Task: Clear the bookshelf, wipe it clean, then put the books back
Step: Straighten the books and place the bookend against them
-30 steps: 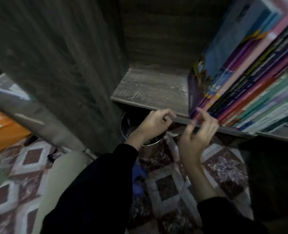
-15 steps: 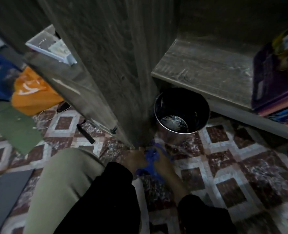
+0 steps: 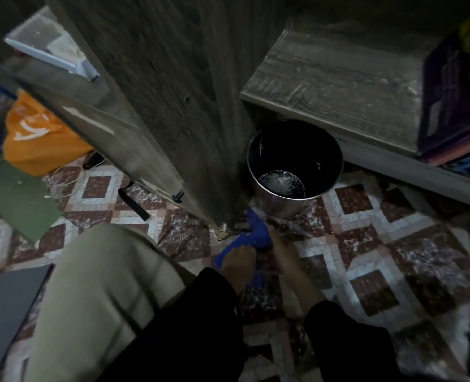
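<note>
A blue cloth (image 3: 255, 235) lies bunched on the tiled floor at the foot of the bookshelf's upright panel (image 3: 178, 86). My left hand (image 3: 238, 261) grips the cloth's near part. My right hand (image 3: 283, 249) holds its right side, just below a metal bucket (image 3: 294, 166) with a little water in its bottom. The dusty shelf board (image 3: 335, 86) is bare on its left. A stack of books (image 3: 454, 106) lies at its right end, partly cut off by the frame.
My knee in beige trousers (image 3: 104, 293) fills the lower left. An orange bag (image 3: 35, 139), a green sheet (image 3: 16, 197), a white cable and a black strap (image 3: 134, 199) lie on the floor left of the panel. A grey board (image 3: 5, 312) is at bottom left.
A second ago both hands were up at the shelf edge by the books. They dropped to the floor and took hold of the blue cloth; my view swung down and left.
</note>
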A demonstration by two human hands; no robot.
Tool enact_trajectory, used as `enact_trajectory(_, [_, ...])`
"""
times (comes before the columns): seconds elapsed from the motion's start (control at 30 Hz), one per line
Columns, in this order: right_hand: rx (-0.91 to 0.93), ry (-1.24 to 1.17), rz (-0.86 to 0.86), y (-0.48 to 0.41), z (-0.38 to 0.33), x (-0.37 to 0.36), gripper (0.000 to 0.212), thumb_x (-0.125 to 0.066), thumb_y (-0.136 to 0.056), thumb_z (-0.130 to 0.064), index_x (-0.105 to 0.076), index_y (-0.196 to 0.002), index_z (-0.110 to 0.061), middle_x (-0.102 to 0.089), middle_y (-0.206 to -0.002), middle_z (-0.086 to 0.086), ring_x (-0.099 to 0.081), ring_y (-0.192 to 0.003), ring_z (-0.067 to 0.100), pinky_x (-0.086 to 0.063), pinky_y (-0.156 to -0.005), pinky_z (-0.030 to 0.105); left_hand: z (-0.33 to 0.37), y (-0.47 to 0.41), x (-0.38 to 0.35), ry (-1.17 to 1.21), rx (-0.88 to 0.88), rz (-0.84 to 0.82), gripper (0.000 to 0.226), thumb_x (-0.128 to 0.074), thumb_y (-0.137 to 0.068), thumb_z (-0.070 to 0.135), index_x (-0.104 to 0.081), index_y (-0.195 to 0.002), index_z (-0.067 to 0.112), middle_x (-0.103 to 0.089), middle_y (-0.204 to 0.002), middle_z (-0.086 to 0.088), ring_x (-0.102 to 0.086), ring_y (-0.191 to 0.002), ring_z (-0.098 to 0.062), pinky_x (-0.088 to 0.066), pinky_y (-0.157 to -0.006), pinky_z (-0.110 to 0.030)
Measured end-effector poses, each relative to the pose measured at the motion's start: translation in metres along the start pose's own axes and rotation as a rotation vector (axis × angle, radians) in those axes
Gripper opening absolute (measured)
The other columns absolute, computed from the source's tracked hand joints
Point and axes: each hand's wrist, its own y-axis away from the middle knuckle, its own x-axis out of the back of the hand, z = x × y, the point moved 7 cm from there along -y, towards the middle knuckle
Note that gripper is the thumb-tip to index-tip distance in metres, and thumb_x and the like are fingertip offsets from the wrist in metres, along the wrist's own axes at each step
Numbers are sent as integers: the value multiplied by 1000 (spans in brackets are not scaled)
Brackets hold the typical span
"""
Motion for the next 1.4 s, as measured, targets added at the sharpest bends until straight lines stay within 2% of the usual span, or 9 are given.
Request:
enact_trajectory(0.1, [-106, -45, -84, 8, 4, 4, 38, -62, -90, -42, -64, -88, -4, -64, -70, 15, -63, -62, 27, -55, -59, 38, 27, 22, 0, -32, -48, -316, 36, -36, -77, 9, -70, -67, 7, -61, -64, -6, -64, -53, -15, -41, -46, -23])
enact_trajectory(0.17, [-161, -9, -73, 13, 8, 13, 24, -60, -93, -21, -60, -101, 2, -60, -72, 14, -58, -59, 25, -53, -59, 39, 48, 34, 1, -222, -124, -253, 39, -33, -69, 12, -70, -58, 8, -59, -55, -3, -59, -44, -13, -42, -43, -21])
enact_trajectory(0.27, [-161, 37, -23, 12, 23, 34, 12, -57, -91, -7, -63, -90, 3, -64, -81, 19, -63, -72, 33, -54, -79, 46, 70, 46, -19, -209, -148, -389, 33, -32, -96, 1, -53, -120, -3, -56, -121, -20, -57, -111, -31, -41, -92, -34])
enact_trajectory(0.4, [-164, 12, 15, 17, 42, 62, 14, -53, -91, -7, -58, -82, 3, -59, -83, 21, -60, -74, 32, -53, -71, 44, 98, 57, -25, -96, -142, -548, 29, -39, -99, 8, -50, -124, -3, -49, -133, -22, -48, -123, -35, -35, -98, -39])
enact_trajectory(0.67, [-78, -347, 337, 34, 53, 155, 20, -40, -90, 7, -54, -103, 13, -62, -91, 26, -58, -71, 35, -55, -64, 47, 147, 38, -19, -91, -302, -306, 50, -49, -82, 47, -65, -112, 11, -67, -99, -13, -67, -87, -30, -52, -69, -35])
enact_trajectory(0.83, [-57, -689, 249, 44, 71, 162, 30, -37, -96, 4, -45, -125, 1, -55, -110, 25, -57, -74, 31, -50, -60, 35, 156, 26, -36, -234, -348, -375, 56, -38, -101, 21, -14, -151, 14, -27, -146, -18, -36, -128, -38, -43, -91, -45])
enact_trajectory(1.1, [-116, -841, 166, 40, 89, 153, 21, -34, -94, 9, -52, -105, 6, -60, -88, 19, -58, -77, 32, -55, -57, 34, 147, 28, -67, -313, -316, -492, 61, -36, -103, 26, -4, -154, 16, -7, -157, -17, -14, -142, -41, -38, -104, -47])
enact_trajectory(1.27, [-71, -779, 69, 40, 68, 156, 29, -38, -96, 4, -49, -122, -4, -62, -104, 18, -62, -83, 31, -57, -50, 31, 156, 19, -58, -206, -361, -435, 80, -8, -87, 57, -2, -154, 15, -6, -161, -7, -2, -148, -28, -8, -119, -49])
enact_trajectory(1.4, [-29, -616, 159, 43, 19, 183, 21, -41, -91, 6, -57, -105, 3, -64, -85, 19, -62, -67, 33, -57, -49, 36, 180, 1, -18, -125, -352, -278, 50, -42, -98, 18, -27, -145, 7, -43, -143, -14, -40, -132, -30, -32, -105, -44])
